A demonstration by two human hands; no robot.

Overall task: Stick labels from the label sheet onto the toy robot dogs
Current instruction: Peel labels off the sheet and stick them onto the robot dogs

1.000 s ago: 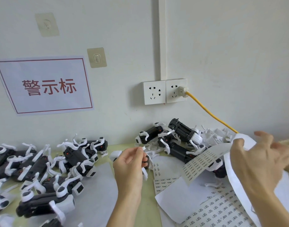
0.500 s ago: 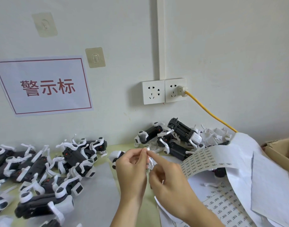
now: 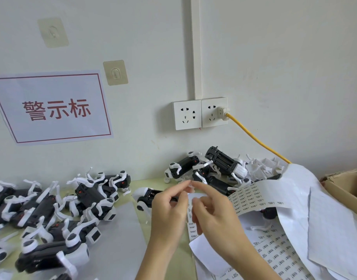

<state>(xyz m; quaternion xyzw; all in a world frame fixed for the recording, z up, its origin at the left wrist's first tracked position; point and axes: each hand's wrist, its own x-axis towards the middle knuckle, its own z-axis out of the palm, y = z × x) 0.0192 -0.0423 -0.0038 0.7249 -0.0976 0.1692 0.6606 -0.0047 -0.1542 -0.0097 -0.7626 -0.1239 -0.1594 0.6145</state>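
The table (image 3: 173, 257) holds 2 heaps of dogs: a big one at left (image 3: 52, 205) and a smaller one against the wall (image 3: 214, 170), with label sheets (image 3: 274, 251) spread at right and 1 sheet curling over (image 3: 252, 196). Between the heaps 1 dog (image 3: 147, 196) lies just behind the hands.

The left hand (image 3: 169, 211) pinches the top of a narrow label strip (image 3: 191, 217) between thumb and forefinger. The right hand (image 3: 214, 215) sits just beside it, forefinger out toward the pinch, other fingers curled; blur hides whether it grips the strip or a label.

Risks, biggest first: the loose sheets could slide or drag dogs off if a wrist catches them. The strip could tear or fold if both hands pull apart. A peeled label is small and may stick to a fingertip, curl on itself, or land crooked on the dog.
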